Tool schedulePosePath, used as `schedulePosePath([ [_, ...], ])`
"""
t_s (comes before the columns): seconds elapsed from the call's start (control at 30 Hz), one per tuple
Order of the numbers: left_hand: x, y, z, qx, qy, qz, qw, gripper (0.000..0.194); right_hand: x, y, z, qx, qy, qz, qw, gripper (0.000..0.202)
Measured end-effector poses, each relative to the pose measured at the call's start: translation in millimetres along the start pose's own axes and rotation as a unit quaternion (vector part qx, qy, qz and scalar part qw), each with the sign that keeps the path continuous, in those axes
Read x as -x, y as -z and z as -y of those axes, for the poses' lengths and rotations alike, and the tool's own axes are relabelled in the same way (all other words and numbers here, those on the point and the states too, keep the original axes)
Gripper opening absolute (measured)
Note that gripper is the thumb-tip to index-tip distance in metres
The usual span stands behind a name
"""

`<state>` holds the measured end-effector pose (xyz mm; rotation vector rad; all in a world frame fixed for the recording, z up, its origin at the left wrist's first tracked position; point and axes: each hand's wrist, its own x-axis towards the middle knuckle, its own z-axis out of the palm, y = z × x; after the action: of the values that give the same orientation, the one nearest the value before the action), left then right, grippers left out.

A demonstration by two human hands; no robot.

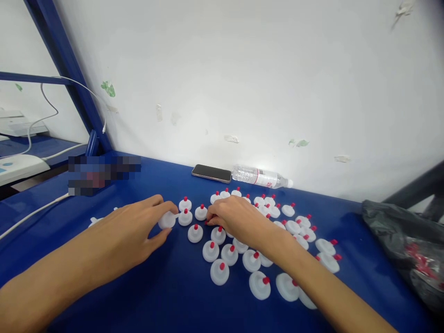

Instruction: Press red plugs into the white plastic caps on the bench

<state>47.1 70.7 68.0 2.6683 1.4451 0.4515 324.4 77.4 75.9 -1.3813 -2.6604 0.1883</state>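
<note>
My left hand (140,222) grips a white nozzle cap (166,221) between thumb and fingers. The cap is tilted, its bare spout pointing right, with no red tip on it. Just to the right, my right hand (236,215) pinches with its fingertips, and a small red tip (206,223) shows at them; most of it is hidden. Around and under the right hand stand several white nozzle caps with red tips (219,272), spread over the blue table (156,291). A few white caps without red tips (94,222) are partly hidden behind my left hand.
Along the wall lie a black phone (211,173) and a clear plastic bottle (260,177). At the right edge is a dark plastic bag (391,236) with red pieces in it. A white cable (38,212) and a white power strip (21,169) are on the left.
</note>
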Motion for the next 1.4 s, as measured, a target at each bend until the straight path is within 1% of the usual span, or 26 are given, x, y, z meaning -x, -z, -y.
schedulePosePath([
  [0.13, -2, -1.2, -3, -0.003, 0.010, 0.025, 1.000, 0.038, 1, 0, 1, 0.008, 0.013, 0.004, 1.000, 0.014],
  [0.3, -3, -4.4, -3, -0.028, -0.004, 0.008, 1.000, 0.038, 2, -1, 1, 0.021, 0.029, 0.009, 0.999, 0.017],
  [0.43, -3, -2.0, -8, -0.041, -0.003, -0.004, 0.999, 0.035, 2, 3, 0, 0.021, 0.018, 0.012, 1.000, 0.019],
  [0.6, -5, 0.5, -13, -0.047, -0.008, 0.009, 0.999, 0.032, 2, 12, 3, -0.032, 0.004, 0.031, 0.999, 0.015],
  [0.67, -6, -0.3, -13, -0.042, -0.012, 0.009, 0.999, 0.032, 4, 14, 3, -0.065, 0.004, 0.049, 0.997, 0.012],
  [0.77, -7, -1.9, -11, -0.037, -0.019, 0.006, 0.999, 0.033, 6, 16, 3, -0.108, 0.007, 0.077, 0.991, 0.013],
  [0.93, -6, -1.5, -10, -0.037, -0.018, 0.019, 0.999, 0.034, 6, 15, 2, -0.127, -0.013, 0.085, 0.988, 0.006],
  [1.0, -5, -0.8, -11, -0.037, -0.017, 0.021, 0.999, 0.035, 5, 13, 2, -0.127, -0.017, 0.085, 0.988, 0.006],
  [1.1, -6, 0.0, -12, -0.030, -0.025, 0.018, 0.999, 0.034, 4, 11, 2, -0.127, -0.008, 0.078, 0.989, 0.011],
  [1.23, -5, -0.8, -13, -0.009, -0.036, 0.004, 0.999, 0.031, 5, 12, 4, -0.130, -0.001, 0.043, 0.991, 0.015],
  [1.3, -4, -2.2, -13, 0.003, -0.036, -0.007, 0.999, 0.033, 5, 15, 6, -0.187, -0.002, 0.010, 0.982, 0.013],
  [1.33, -4, -3.0, -13, 0.009, -0.036, -0.011, 0.999, 0.034, 6, 17, 8, -0.234, -0.003, -0.009, 0.972, 0.011],
  [1.4, -3, -4.0, -13, 0.017, -0.033, -0.016, 0.999, 0.037, 7, 22, 11, -0.336, -0.010, -0.041, 0.941, 0.005],
])
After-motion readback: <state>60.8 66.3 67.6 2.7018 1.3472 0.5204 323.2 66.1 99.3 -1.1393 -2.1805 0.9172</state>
